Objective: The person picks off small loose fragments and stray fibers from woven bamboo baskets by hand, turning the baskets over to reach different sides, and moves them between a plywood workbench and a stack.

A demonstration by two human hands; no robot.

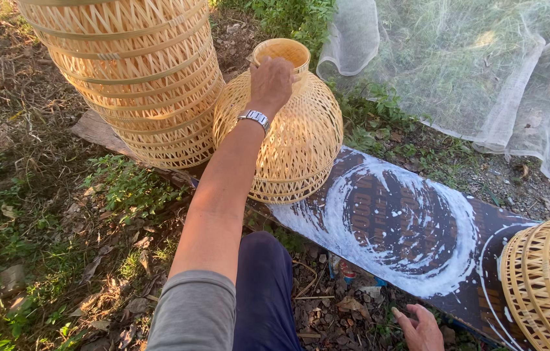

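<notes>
My left hand (271, 80), with a metal watch on its wrist, grips the narrow neck at the top of a dome-shaped woven bamboo basket (301, 140). The basket stands mouth down on the left end of a dark board (392, 227) smeared with a white paint swirl. My right hand (421, 328) rests low on the leaf-strewn ground beside the board's near edge, fingers spread and holding nothing. My dark trouser knee (263, 286) shows between the two arms.
A tall stack of similar woven baskets (138, 71) leans just left of the held one. Another woven basket (548, 279) sits at the right edge on the board. White netting (483, 71) covers the plants at the upper right. Grass and dry leaves lie around.
</notes>
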